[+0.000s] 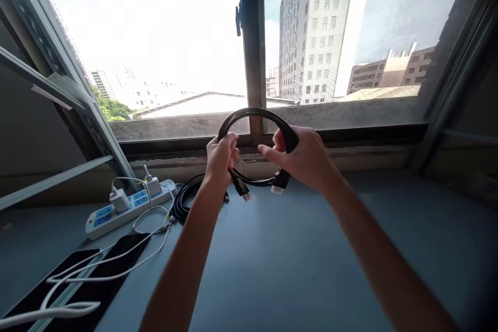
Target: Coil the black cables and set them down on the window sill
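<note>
A window [252, 36] stood behind the blue-grey tabletop [303, 264], a black cable coil [254, 112] was held above it, my right hand [305, 153] curled round the coil's right side, my left hand [220, 158] closed on its left, two connectors [280, 180] hung below.

A white power strip [134, 208] bearing two plugged chargers [120, 200] lies near a window [254, 62].
</note>
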Available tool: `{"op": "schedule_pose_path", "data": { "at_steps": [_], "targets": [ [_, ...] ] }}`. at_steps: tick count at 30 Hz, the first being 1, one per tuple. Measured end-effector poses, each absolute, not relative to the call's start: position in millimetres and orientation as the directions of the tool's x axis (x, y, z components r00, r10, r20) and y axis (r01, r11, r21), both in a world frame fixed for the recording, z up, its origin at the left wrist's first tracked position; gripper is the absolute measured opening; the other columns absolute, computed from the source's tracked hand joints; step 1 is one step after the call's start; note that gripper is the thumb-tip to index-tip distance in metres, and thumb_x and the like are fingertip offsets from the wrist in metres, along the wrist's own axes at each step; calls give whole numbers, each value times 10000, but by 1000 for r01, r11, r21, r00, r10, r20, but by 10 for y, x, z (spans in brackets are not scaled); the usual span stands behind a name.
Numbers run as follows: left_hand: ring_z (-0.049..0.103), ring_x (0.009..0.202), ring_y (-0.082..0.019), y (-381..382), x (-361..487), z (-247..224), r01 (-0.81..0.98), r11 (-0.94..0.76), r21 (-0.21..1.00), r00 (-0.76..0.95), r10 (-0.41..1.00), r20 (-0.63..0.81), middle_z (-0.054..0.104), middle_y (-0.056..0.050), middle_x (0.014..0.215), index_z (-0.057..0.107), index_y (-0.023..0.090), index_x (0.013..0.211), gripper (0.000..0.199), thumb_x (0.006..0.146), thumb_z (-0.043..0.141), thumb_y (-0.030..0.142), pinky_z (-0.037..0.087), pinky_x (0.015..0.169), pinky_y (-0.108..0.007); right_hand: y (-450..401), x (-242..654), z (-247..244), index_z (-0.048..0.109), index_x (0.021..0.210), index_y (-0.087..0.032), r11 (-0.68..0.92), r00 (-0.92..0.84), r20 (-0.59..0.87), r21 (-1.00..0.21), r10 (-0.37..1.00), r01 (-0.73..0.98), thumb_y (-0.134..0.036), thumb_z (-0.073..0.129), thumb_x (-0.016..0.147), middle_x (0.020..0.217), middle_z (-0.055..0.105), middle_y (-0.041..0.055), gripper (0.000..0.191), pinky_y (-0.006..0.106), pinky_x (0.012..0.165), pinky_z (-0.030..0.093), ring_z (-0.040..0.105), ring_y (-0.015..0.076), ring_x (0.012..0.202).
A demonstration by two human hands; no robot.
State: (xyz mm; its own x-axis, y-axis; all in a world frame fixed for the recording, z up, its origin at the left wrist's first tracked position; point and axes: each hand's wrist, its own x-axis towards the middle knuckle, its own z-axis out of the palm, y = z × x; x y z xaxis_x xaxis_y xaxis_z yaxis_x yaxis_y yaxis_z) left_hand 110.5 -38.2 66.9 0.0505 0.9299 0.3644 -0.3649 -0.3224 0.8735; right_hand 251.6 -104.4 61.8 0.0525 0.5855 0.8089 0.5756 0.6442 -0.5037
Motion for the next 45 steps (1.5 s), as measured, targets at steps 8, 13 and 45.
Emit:
{"op": "schedule_pose_path", "data": {
  "at_steps": [8,13,45],
  "targets": [
    [172,296,-26,-197,1248,452,-232,-108,967,203,967,157,202,87,389,207,197,514,387,764,495,133,159,309,-180,-495,2523,167,360,1360,-183,-1,220,667,-312,712,950,-24,671,880,1160,468,76,594,263,628,478,580,241,822],
    [241,340,-34,133,1338,-12,40,31,999,220,975,-39,278,73,458,352,157,558,330,879,425,174,233,335,-166,-253,2653,-183,472,1330,-195,-87,194,399,-272,896,958,42,611,887,1112,528,64,521,250,715,478,557,263,929],
    [568,940,-202,408,1302,-716,983,-163,87,164,987,4,558,-94,1084,540,130,1102,302,876,539,329,496,800,-396,-37,2729,-616,612,998,-103,-264,263,-26,-168,964,950,-192,678,975,982,559,69,113,388,790,503,562,251,888]
  ]
}}
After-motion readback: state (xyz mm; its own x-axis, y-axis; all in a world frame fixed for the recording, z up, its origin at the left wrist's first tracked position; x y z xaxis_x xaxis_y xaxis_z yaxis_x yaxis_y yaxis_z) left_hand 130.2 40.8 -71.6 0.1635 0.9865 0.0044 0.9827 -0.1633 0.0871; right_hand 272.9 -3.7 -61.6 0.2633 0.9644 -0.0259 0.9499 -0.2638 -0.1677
